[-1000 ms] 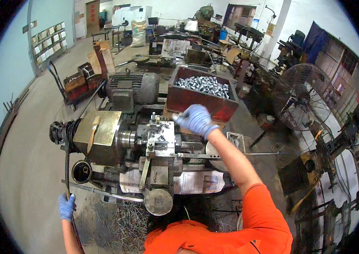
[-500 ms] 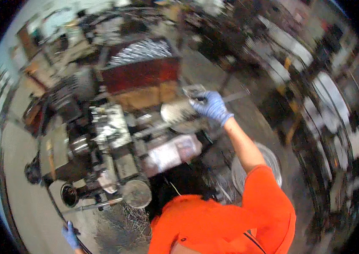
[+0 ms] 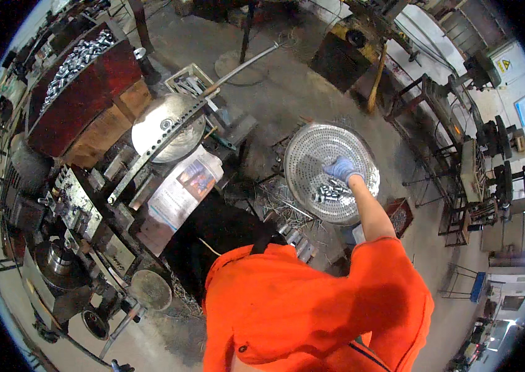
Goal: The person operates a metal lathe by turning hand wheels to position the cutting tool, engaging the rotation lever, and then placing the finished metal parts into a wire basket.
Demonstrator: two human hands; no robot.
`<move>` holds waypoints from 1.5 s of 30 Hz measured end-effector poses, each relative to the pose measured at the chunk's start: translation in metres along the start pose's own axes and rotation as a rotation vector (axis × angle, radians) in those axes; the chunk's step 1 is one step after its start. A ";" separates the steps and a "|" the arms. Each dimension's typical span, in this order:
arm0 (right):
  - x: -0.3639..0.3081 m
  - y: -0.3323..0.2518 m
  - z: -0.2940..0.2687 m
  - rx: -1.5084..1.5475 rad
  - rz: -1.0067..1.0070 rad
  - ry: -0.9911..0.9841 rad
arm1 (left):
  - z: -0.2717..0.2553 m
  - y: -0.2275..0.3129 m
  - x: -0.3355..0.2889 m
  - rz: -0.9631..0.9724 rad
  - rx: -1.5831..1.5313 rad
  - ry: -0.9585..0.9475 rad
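My right hand (image 3: 341,168), in a blue striped glove, is over a round perforated metal pan (image 3: 312,146) on my right. Its fingers look curled; whatever they hold, if anything, is hidden. Small silvery metal sleeves (image 3: 329,192) lie heaped in the pan just below the hand. Only a bit of my gloved left hand (image 3: 121,367) shows at the lower left edge, by a handle rod of the machine, and its fingers are mostly cut off.
On the left stands a lathe-like machine with a chuck (image 3: 59,257), a handwheel (image 3: 151,290) and a perforated bar (image 3: 157,149) across a round metal disc (image 3: 169,127). A red bin (image 3: 92,90) of metal sleeves stands behind. Metal shavings (image 3: 293,211) litter the floor beside the pan.
My view has swung right. My right hand has moved from beside the machine's disc to over the perforated pan. My left hand has slipped mostly out of the lower left edge.
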State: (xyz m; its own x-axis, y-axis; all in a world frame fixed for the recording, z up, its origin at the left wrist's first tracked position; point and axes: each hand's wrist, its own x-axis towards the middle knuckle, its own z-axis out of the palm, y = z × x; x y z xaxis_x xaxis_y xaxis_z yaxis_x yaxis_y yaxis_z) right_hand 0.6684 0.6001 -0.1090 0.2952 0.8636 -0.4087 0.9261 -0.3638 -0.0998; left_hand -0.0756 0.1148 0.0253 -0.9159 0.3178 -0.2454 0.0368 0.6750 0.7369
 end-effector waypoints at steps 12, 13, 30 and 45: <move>-0.020 0.008 0.032 -0.139 -0.034 -0.092 | 0.001 0.008 -0.017 -0.004 -0.026 0.094; -0.024 0.000 0.032 -0.149 -0.068 -0.064 | -0.022 -0.055 0.029 -0.079 -0.129 0.141; -0.057 -0.209 -0.078 1.149 -0.805 -0.206 | -0.002 -0.074 0.021 -0.002 -0.068 0.200; -0.356 -0.616 -0.015 -0.462 -1.889 0.115 | -0.005 -0.063 -0.111 -0.080 0.717 0.321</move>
State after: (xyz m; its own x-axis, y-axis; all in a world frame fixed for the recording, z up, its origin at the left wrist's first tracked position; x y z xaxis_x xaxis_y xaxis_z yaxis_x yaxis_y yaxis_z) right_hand -0.0041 0.5219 0.1116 -0.9997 -0.0069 -0.0245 -0.0056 0.9986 -0.0531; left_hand 0.0219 0.0337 0.0088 -0.9932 0.1166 -0.0063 0.1151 0.9870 0.1118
